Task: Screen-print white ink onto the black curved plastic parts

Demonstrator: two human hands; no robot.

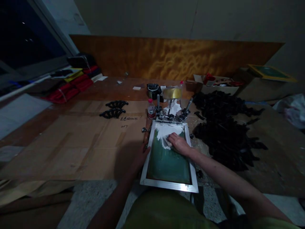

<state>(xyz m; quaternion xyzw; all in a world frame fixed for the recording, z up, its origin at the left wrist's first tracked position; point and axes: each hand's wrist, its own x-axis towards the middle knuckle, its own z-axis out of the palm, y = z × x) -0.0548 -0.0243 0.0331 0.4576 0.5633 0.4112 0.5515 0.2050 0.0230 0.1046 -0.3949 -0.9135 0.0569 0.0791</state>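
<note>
A silk-screen printing frame (193, 171) with a silver metal rim and green mesh lies in front of me. White ink (164, 130) covers the mesh's far part in a ragged patch. My right hand (178, 143) is closed around a small pale scraper (167, 142), pressed against the mesh at the near edge of the ink. Dimly lit, my left hand (143, 153) is beside the rim's left side, its thumb and a finger apart near the edge; its other fingers are hidden. Metal clamps (170, 117) stand at the frame's far end.
Black curved pieces (226, 133) are heaped to the right; two fanned black groups (112, 113) lie on cardboard (78, 136) at left. A red-capped bottle (151, 109) and a dark tub (153, 90) stand beyond the frame. An open box (216, 87) sits at back right.
</note>
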